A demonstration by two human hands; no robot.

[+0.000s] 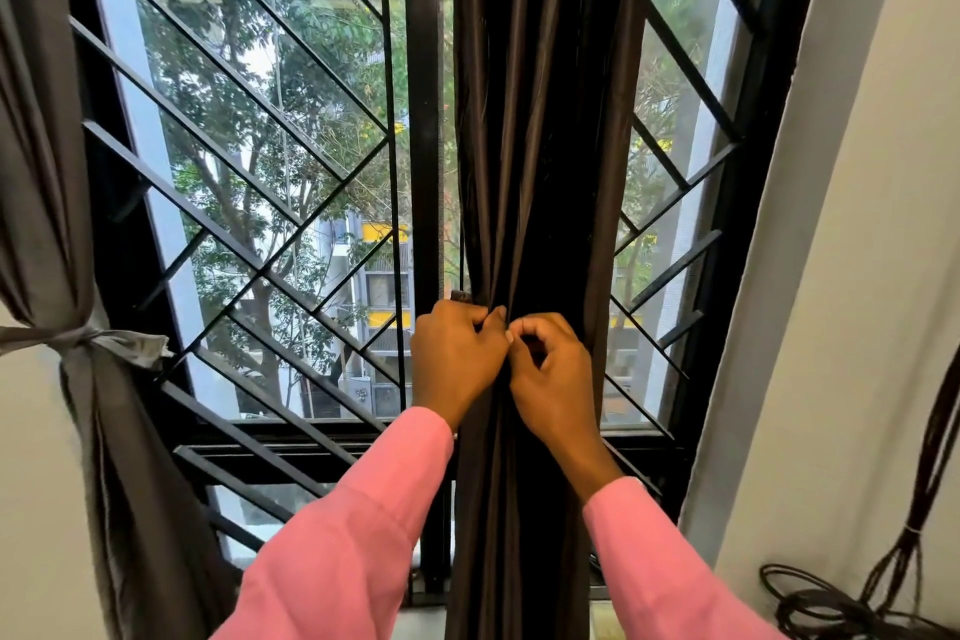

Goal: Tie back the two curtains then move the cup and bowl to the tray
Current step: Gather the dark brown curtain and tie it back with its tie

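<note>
A dark brown curtain (540,130) hangs gathered into a narrow bunch in front of the middle of the window. My left hand (457,353) and my right hand (550,369) meet at its front at about waist height, both with fingers pinched on the fabric or a tie; a small dark end pokes out above my left hand. At the far left a grey curtain (47,161) is bound back by a knotted grey tie (98,340). No cup, bowl or tray is in view.
Behind the curtains is a window with a black diagonal metal grille (270,161). A white wall (857,276) rises on the right, with a bundle of dark cables (852,603) hanging and coiled at its foot.
</note>
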